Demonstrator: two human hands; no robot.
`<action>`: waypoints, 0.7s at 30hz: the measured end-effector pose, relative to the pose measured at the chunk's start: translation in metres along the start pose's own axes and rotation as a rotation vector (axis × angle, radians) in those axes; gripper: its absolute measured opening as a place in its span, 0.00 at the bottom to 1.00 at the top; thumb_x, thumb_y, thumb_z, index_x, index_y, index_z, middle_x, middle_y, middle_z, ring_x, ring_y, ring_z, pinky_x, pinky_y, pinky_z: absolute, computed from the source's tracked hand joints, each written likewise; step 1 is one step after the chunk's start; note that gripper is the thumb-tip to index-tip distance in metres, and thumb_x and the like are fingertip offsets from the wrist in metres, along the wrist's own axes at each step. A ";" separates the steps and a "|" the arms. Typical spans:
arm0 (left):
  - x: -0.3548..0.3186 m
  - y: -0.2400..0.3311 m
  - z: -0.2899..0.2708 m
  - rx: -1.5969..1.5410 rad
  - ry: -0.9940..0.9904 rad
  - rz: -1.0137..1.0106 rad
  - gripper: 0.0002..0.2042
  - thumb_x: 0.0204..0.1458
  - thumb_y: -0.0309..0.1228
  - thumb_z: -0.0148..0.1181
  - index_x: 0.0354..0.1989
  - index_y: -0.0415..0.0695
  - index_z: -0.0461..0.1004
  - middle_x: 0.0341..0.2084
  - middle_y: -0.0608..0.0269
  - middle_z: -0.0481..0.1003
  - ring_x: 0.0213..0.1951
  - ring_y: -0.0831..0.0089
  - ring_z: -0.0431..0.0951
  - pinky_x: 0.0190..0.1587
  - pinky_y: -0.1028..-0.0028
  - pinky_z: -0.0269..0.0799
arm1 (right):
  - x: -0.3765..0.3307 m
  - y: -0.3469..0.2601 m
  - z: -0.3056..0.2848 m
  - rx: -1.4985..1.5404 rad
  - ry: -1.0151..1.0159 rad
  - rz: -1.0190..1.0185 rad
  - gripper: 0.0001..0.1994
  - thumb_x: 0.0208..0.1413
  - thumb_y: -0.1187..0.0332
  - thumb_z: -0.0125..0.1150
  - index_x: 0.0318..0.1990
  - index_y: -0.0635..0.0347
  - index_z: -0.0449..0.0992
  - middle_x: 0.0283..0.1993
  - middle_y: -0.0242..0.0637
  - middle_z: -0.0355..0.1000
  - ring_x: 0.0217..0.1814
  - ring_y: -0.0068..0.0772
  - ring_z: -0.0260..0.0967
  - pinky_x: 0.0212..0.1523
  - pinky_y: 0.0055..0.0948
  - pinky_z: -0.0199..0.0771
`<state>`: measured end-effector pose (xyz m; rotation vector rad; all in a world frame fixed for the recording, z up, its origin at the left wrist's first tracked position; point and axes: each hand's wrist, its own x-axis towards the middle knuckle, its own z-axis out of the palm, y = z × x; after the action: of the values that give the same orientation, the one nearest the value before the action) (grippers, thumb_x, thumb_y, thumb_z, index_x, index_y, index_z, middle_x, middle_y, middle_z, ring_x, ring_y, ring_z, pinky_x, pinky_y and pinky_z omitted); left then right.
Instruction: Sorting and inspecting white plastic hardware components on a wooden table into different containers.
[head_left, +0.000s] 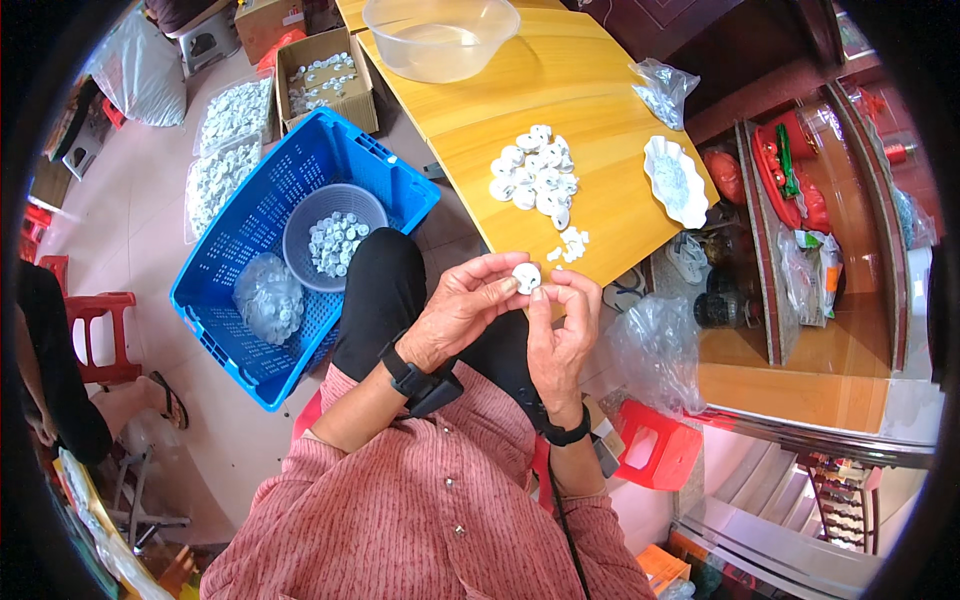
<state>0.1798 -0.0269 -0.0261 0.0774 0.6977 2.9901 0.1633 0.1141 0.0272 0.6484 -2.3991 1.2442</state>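
Observation:
My left hand (462, 310) and my right hand (562, 335) meet over my lap, both pinching one small round white plastic part (526, 277) between the fingertips. Just beyond them, on the yellow wooden table (520, 95), lies a heap of the same white parts (537, 175), with a few loose pieces (570, 243) near the table's front edge. A white scalloped dish (675, 180) sits to the right of the heap.
A clear plastic basin (440, 38) stands at the table's far end. A blue crate (255, 260) on the floor to my left holds a grey bowl of parts (333, 235) and a bagged batch. A cardboard box (325, 80), red stools and another seated person (60, 370) are nearby.

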 end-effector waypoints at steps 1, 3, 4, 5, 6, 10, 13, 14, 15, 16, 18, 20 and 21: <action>0.000 0.000 0.000 0.000 0.000 0.000 0.15 0.61 0.24 0.57 0.57 0.38 0.73 0.53 0.52 0.76 0.56 0.63 0.75 0.60 0.62 0.73 | 0.001 0.000 0.000 0.000 0.000 0.000 0.06 0.54 0.77 0.62 0.36 0.65 0.71 0.47 0.47 0.69 0.52 0.48 0.68 0.52 0.42 0.70; -0.001 -0.001 -0.001 0.017 0.010 -0.011 0.16 0.61 0.25 0.58 0.57 0.38 0.73 0.53 0.53 0.76 0.56 0.65 0.75 0.60 0.63 0.73 | 0.002 -0.002 0.000 -0.033 0.006 -0.027 0.06 0.54 0.78 0.62 0.37 0.65 0.71 0.46 0.48 0.69 0.51 0.48 0.68 0.51 0.42 0.71; -0.001 -0.001 -0.001 0.017 0.010 -0.011 0.16 0.61 0.25 0.58 0.57 0.38 0.73 0.53 0.53 0.76 0.56 0.65 0.75 0.60 0.63 0.73 | 0.003 -0.002 0.000 -0.032 0.006 -0.027 0.06 0.54 0.78 0.62 0.37 0.65 0.71 0.46 0.48 0.69 0.51 0.48 0.68 0.51 0.42 0.71; -0.001 0.000 -0.001 0.044 0.009 -0.010 0.16 0.61 0.25 0.58 0.57 0.38 0.73 0.53 0.54 0.76 0.56 0.65 0.76 0.60 0.63 0.73 | 0.003 -0.003 0.000 -0.043 -0.006 -0.035 0.06 0.54 0.78 0.62 0.37 0.65 0.71 0.46 0.48 0.69 0.51 0.48 0.69 0.50 0.42 0.71; -0.001 0.000 0.000 0.071 0.008 -0.009 0.16 0.61 0.25 0.59 0.57 0.39 0.73 0.53 0.55 0.76 0.55 0.66 0.76 0.60 0.63 0.73 | 0.004 -0.004 -0.001 -0.054 -0.017 -0.043 0.07 0.54 0.78 0.62 0.37 0.65 0.70 0.46 0.48 0.69 0.51 0.49 0.69 0.50 0.42 0.71; -0.001 0.000 0.000 0.100 0.015 -0.012 0.16 0.60 0.26 0.59 0.57 0.39 0.73 0.53 0.55 0.76 0.55 0.67 0.76 0.60 0.64 0.72 | 0.004 -0.003 -0.001 -0.058 -0.028 -0.052 0.07 0.54 0.78 0.62 0.37 0.65 0.70 0.46 0.48 0.69 0.50 0.49 0.69 0.49 0.42 0.71; -0.002 0.000 -0.001 0.126 0.017 -0.008 0.16 0.60 0.26 0.60 0.57 0.39 0.74 0.52 0.56 0.76 0.54 0.67 0.76 0.59 0.64 0.73 | 0.004 -0.003 -0.001 -0.072 -0.040 -0.063 0.06 0.54 0.78 0.62 0.37 0.65 0.70 0.45 0.48 0.69 0.50 0.49 0.69 0.49 0.42 0.72; -0.002 0.001 -0.002 0.131 0.019 -0.006 0.16 0.60 0.26 0.60 0.57 0.38 0.74 0.52 0.56 0.77 0.54 0.68 0.76 0.59 0.64 0.73 | 0.005 -0.004 -0.001 -0.077 -0.050 -0.070 0.06 0.54 0.78 0.62 0.37 0.65 0.70 0.45 0.48 0.69 0.49 0.49 0.69 0.49 0.43 0.72; -0.002 0.001 -0.001 0.138 0.022 -0.007 0.16 0.60 0.26 0.60 0.56 0.38 0.74 0.51 0.57 0.77 0.53 0.68 0.77 0.59 0.64 0.73 | 0.005 -0.003 -0.002 -0.080 -0.059 -0.073 0.06 0.54 0.78 0.62 0.37 0.65 0.70 0.45 0.48 0.69 0.49 0.49 0.69 0.49 0.43 0.72; -0.002 0.001 -0.001 0.139 0.023 -0.008 0.16 0.60 0.26 0.60 0.56 0.38 0.74 0.51 0.57 0.77 0.53 0.68 0.77 0.59 0.64 0.73 | 0.006 -0.003 -0.002 -0.079 -0.059 -0.072 0.06 0.54 0.78 0.62 0.37 0.65 0.70 0.45 0.48 0.69 0.49 0.49 0.69 0.49 0.43 0.72; -0.001 0.000 -0.002 0.162 0.032 -0.010 0.16 0.60 0.25 0.60 0.56 0.38 0.74 0.50 0.57 0.77 0.52 0.68 0.77 0.58 0.65 0.74 | 0.006 -0.002 -0.002 -0.081 -0.066 -0.077 0.06 0.54 0.79 0.61 0.37 0.65 0.70 0.45 0.48 0.69 0.49 0.49 0.69 0.49 0.43 0.72; -0.001 0.001 -0.001 0.176 0.038 -0.015 0.16 0.60 0.25 0.59 0.56 0.37 0.74 0.50 0.57 0.77 0.52 0.68 0.77 0.57 0.65 0.75 | 0.006 -0.001 -0.002 -0.084 -0.066 -0.084 0.06 0.54 0.79 0.61 0.37 0.65 0.70 0.44 0.48 0.69 0.48 0.49 0.69 0.49 0.43 0.72; -0.001 0.001 -0.001 0.190 0.044 -0.020 0.16 0.61 0.24 0.59 0.56 0.37 0.74 0.50 0.57 0.77 0.52 0.68 0.77 0.57 0.66 0.75 | 0.005 -0.002 -0.002 -0.087 -0.067 -0.092 0.06 0.54 0.79 0.61 0.37 0.65 0.70 0.44 0.48 0.69 0.48 0.49 0.69 0.48 0.43 0.72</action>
<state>0.1808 -0.0281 -0.0266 0.0147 0.9799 2.9066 0.1598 0.1135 0.0319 0.7763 -2.4318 1.0913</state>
